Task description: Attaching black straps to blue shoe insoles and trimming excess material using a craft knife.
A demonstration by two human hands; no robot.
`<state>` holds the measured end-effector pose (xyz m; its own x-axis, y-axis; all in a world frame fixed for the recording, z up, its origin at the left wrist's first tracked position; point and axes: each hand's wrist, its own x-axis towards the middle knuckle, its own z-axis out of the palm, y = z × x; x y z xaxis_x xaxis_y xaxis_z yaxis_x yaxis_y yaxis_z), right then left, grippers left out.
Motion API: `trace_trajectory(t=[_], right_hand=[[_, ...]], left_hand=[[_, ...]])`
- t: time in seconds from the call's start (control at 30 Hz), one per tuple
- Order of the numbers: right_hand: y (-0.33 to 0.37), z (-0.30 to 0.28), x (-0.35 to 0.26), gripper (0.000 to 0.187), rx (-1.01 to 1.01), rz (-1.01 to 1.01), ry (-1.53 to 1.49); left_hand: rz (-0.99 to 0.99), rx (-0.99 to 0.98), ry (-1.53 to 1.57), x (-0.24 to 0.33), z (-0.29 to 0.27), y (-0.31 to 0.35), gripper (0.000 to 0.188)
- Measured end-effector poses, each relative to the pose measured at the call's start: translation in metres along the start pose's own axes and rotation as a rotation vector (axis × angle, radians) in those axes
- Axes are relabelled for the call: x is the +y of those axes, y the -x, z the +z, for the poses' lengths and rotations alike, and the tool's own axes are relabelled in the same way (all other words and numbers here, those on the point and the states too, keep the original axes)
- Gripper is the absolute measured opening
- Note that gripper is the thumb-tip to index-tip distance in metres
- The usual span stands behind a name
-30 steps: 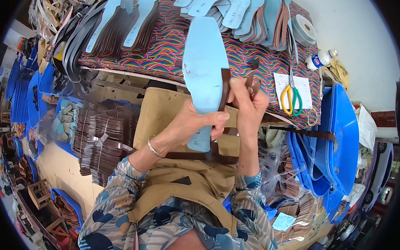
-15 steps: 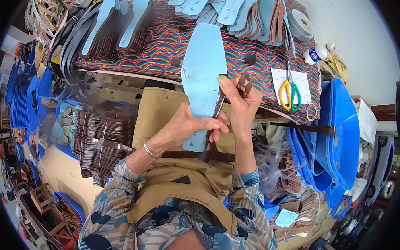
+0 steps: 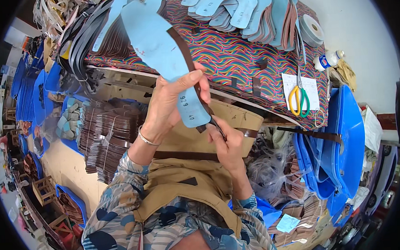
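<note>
A light blue insole (image 3: 149, 42) is held up in front of me, its wide end toward the upper left and its narrow heel end toward me. My left hand (image 3: 163, 102) is closed around its middle, thumb on top. Along the right edge lies a narrow dark brown strip (image 3: 182, 46), partly hidden by the left fingers. Beside the heel end, my right hand (image 3: 229, 146) pinches the dark strip's lower end; its fingertips are partly hidden.
On the patterned tabletop (image 3: 228, 63) lie stacked blue insoles (image 3: 244, 11), scissors (image 3: 299, 96) on paper, a white roll (image 3: 312, 30) and dark scraps (image 3: 256, 86). A bottle (image 3: 326, 60) lies at right. Blue bins (image 3: 343, 141) and bundled brown pieces (image 3: 113, 137) flank me.
The insole has tilted, its wide end swinging left. My left hand has moved up its middle. My right hand has come down from its side to the heel end; the strip now follows the right edge.
</note>
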<state>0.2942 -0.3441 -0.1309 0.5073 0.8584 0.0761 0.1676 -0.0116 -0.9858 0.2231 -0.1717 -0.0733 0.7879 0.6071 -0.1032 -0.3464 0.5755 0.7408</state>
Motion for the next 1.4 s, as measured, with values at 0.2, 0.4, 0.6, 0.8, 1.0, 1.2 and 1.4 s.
trace_trajectory(t=[0.2,0.4,0.6,0.8,1.0,1.2,1.4], right_hand=[[0.006,0.019,-0.003,0.025,0.266,-0.450,0.386],[-0.004,0.026,-0.009,0.024,0.352,-0.252,0.169],[-0.011,0.008,-0.025,0.016,0.360,-0.143,-0.041],[-0.021,-0.026,-0.031,0.013,0.269,0.063,-0.227],[-0.032,-0.045,-0.045,0.010,0.048,-0.032,-0.095],[-0.031,-0.048,-0.047,0.018,-0.243,-0.006,-0.011],[-0.030,-0.079,-0.020,0.031,-0.363,0.346,-0.468]], left_hand=[[0.018,-0.055,0.387,-0.005,-0.006,-0.003,0.016],[0.115,0.000,0.418,-0.018,0.009,0.003,0.017],[-0.030,0.071,0.050,-0.032,-0.001,0.028,0.025],[-0.236,0.131,-0.125,-0.019,-0.014,0.042,0.026],[0.568,-0.542,-1.430,0.071,0.015,0.040,0.051],[-0.189,-0.992,-1.602,0.062,-0.001,-0.014,0.032],[0.162,-0.820,-1.603,0.071,0.002,0.001,0.020]])
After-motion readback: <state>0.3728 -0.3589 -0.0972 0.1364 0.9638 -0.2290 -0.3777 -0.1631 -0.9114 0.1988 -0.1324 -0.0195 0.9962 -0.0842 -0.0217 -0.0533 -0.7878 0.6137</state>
